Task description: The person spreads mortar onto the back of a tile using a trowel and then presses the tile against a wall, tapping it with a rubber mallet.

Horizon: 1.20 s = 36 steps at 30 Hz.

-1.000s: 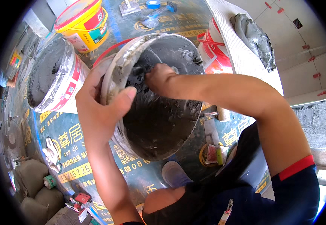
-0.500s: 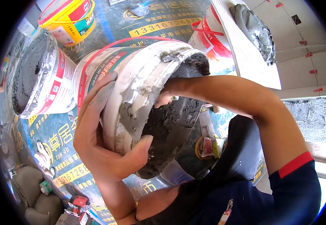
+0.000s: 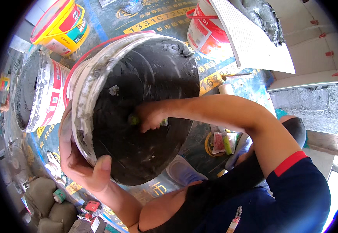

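Note:
A large white bucket [image 3: 84,120] with a red handle is tilted so that its mouth faces me. Dark grey mortar [image 3: 149,153] coats its inside. My left hand [image 3: 79,165] is closed round the rim at the lower left, thumb over the edge and fingers along the outer wall. Inside the bucket, my right hand [image 3: 152,116] is wrapped round the green handle [image 3: 133,119] of a tool. The working end of that tool cannot be made out against the dark mortar.
Another mortar-filled bucket [image 3: 56,93] stands at the left, a yellow bucket [image 3: 79,33] behind it. At the upper right a red-and-white bucket [image 3: 200,35] stands beside a pale ribbed panel [image 3: 250,50] bearing a mortar heap [image 3: 260,19]. Stuffed sacks [image 3: 40,194] lie lower left.
The bucket has turned its mouth toward me, showing far more of the inside. My right hand has moved left and down within it; my left hand has shifted left with the rim.

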Motion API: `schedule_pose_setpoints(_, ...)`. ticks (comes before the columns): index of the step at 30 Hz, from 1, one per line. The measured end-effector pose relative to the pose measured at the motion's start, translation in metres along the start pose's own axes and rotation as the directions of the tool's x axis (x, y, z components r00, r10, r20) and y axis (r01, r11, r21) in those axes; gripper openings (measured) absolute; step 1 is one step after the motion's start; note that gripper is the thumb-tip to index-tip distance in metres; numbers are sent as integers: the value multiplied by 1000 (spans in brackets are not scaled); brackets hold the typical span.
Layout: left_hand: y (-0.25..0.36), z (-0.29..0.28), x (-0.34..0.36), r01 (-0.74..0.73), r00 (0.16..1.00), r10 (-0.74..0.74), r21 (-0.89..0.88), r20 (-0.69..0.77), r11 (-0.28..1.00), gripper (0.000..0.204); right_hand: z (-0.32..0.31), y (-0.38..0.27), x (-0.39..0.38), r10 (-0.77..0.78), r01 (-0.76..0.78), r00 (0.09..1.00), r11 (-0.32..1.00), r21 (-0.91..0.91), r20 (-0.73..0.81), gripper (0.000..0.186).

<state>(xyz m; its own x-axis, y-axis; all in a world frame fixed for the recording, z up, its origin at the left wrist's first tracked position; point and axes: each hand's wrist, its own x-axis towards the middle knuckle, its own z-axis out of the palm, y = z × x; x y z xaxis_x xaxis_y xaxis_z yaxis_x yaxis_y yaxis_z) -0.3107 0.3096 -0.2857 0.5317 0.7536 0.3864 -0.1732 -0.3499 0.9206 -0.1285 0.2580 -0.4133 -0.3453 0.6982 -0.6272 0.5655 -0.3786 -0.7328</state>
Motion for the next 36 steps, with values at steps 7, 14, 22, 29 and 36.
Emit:
schedule_pose_setpoints(7,4,-7,-6,-3,998,8,77,-67,997,86,26,-8,-6,-151,153,987,799,582,-52,15)
schedule_pose_setpoints(14,8,-3,-6,-8,997,8,-6,-74,1000,86,25,-23,-25,-153,138,987,694,707,-43,13)
schedule_pose_setpoints(22,4,-13,6,-34,998,33,-12,-45,999,74,13,-35,-66,-109,153,988,817,556,-112,17)
schedule_pose_setpoints(29,5,-43,22,-23,996,19,-43,-89,999,70,2,-51,-115,-77,118,988,940,319,-137,17)
schedule_pose_setpoints(36,-8,-48,51,47,990,-63,-132,-124,990,57,-12,-73,-200,-34,129,966,922,365,-257,18)
